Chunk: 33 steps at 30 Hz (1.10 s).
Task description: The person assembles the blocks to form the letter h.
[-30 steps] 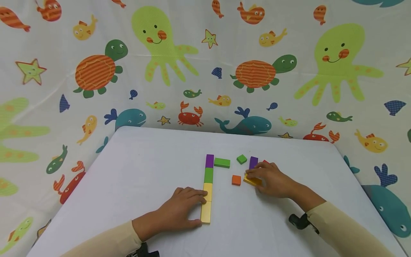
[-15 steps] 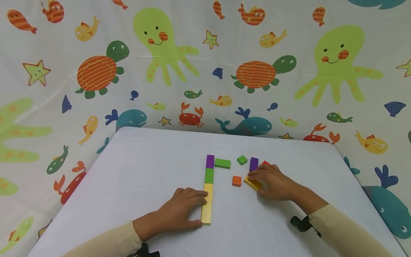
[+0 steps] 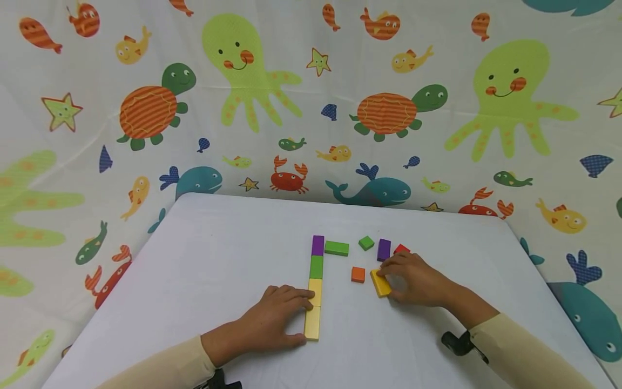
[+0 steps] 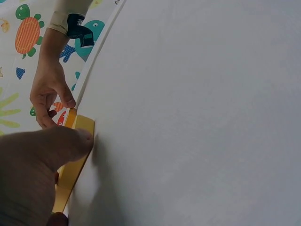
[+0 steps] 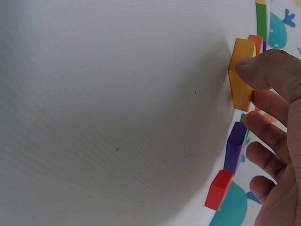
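Observation:
On the white table, a straight row holds two pale yellow blocks point(image 3: 312, 323), a green block point(image 3: 316, 267) and a purple block point(image 3: 318, 245). My left hand point(image 3: 272, 316) rests beside this row, its fingertips on the yellow blocks and its thumb at the near end. In the left wrist view that thumb point(image 4: 70, 143) lies against the near yellow block point(image 4: 84, 125). Farther right, my right hand point(image 3: 418, 281) pinches a darker yellow block point(image 3: 380, 283) between thumb and index finger. The right wrist view shows the thumb on this yellow block's face point(image 5: 242, 92), the other fingers loosely bent.
A long green block point(image 3: 337, 248) lies right of the row's far end. Nearby are an orange cube point(image 3: 358, 274), a small green block point(image 3: 366, 243), a purple block point(image 3: 384, 249) and a red block point(image 3: 401, 249). A sea-animal curtain point(image 3: 272, 54) hangs behind the table.
The darker yellow block has turned under my right hand, its long side now pointing more toward me. The right hand has shifted slightly; the left hand stays on the row.

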Each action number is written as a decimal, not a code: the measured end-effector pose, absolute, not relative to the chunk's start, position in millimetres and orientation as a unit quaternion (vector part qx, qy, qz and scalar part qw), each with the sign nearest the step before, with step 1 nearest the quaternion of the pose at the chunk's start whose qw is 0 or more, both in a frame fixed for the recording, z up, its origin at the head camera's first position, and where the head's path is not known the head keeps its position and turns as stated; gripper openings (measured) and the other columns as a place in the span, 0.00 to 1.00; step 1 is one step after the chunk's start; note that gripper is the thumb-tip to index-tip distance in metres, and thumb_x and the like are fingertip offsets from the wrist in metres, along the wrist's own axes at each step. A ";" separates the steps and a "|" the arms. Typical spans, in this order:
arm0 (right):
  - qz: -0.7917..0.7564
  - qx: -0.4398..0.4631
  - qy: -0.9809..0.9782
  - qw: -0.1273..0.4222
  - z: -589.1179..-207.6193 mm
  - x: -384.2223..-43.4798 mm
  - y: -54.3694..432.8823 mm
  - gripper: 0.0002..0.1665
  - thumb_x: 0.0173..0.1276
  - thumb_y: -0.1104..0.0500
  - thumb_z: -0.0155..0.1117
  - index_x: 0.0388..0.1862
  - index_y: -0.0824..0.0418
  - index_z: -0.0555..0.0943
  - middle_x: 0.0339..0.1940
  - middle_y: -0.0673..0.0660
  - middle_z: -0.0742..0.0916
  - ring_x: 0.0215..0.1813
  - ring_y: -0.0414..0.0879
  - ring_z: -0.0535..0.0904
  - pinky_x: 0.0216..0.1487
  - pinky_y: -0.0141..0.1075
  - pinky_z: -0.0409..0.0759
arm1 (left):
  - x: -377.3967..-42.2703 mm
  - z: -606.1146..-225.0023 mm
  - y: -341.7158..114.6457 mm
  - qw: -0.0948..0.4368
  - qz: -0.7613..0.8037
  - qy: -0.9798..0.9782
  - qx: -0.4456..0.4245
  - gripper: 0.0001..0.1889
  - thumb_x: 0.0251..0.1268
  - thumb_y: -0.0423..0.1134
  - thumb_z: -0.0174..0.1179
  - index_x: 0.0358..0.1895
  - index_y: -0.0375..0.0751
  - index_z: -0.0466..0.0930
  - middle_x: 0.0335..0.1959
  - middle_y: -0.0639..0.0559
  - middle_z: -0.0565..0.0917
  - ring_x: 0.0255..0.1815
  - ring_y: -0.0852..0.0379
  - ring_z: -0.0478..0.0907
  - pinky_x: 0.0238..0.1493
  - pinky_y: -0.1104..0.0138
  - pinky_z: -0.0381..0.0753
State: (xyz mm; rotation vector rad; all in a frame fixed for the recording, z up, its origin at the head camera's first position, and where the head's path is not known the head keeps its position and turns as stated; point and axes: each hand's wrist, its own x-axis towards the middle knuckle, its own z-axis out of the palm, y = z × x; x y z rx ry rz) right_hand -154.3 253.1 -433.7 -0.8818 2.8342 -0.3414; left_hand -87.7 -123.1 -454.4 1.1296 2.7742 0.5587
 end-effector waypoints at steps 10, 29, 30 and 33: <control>-0.155 -0.268 0.948 0.073 -437.1 -148.0 255.2 0.25 0.56 0.50 0.82 0.53 0.43 0.86 0.55 0.41 0.86 0.66 0.51 0.74 0.67 0.59 0.69 | -88.1 -454.8 -122.5 0.053 0.178 0.910 0.372 0.27 0.58 0.56 0.74 0.59 0.52 0.80 0.70 0.61 0.74 0.68 0.58 0.69 0.62 0.53 0.66; -0.170 -0.283 0.941 0.071 -433.6 -109.2 240.3 0.22 0.53 0.46 0.83 0.49 0.37 0.87 0.54 0.36 0.84 0.63 0.44 0.74 0.63 0.55 0.74 | -88.2 -455.3 -123.9 0.031 0.184 0.905 0.382 0.27 0.58 0.54 0.75 0.58 0.51 0.80 0.69 0.59 0.75 0.66 0.57 0.71 0.60 0.53 0.68; -0.172 -0.284 0.941 0.072 -434.1 -107.5 239.8 0.22 0.53 0.46 0.83 0.48 0.38 0.87 0.54 0.36 0.84 0.63 0.44 0.74 0.63 0.54 0.74 | -88.3 -455.1 -123.8 0.029 0.184 0.905 0.383 0.27 0.57 0.54 0.75 0.58 0.51 0.80 0.69 0.59 0.75 0.65 0.57 0.71 0.60 0.53 0.68; -0.175 -0.287 0.938 0.077 -435.3 -102.9 238.5 0.22 0.53 0.46 0.83 0.49 0.38 0.87 0.54 0.37 0.84 0.62 0.44 0.74 0.62 0.54 0.74 | -88.7 -454.8 -123.6 0.027 0.183 0.905 0.383 0.27 0.57 0.54 0.75 0.58 0.51 0.80 0.69 0.59 0.75 0.65 0.57 0.71 0.60 0.54 0.68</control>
